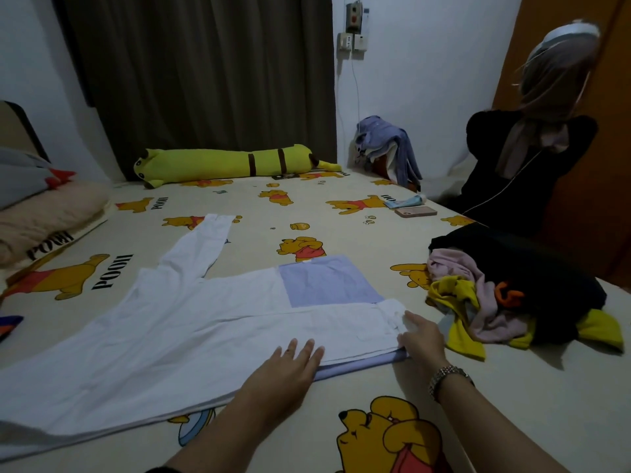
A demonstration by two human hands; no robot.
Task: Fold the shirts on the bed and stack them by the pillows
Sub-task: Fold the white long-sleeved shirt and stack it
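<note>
A white shirt with a light blue panel lies spread flat on the bed, one long sleeve stretching toward the far left. My left hand lies flat on its near edge, fingers straight. My right hand rests on the shirt's right end, fingers extended onto the folded white cuff area. A heap of unfolded clothes, black, pink and yellow, sits to the right of the shirt. Pillows lie at the far left of the bed.
A long yellow plush toy lies along the far edge under the dark curtain. A phone and a small tube lie at the far right. Another person in black sits beyond the heap. The bedsheet bears a bear print.
</note>
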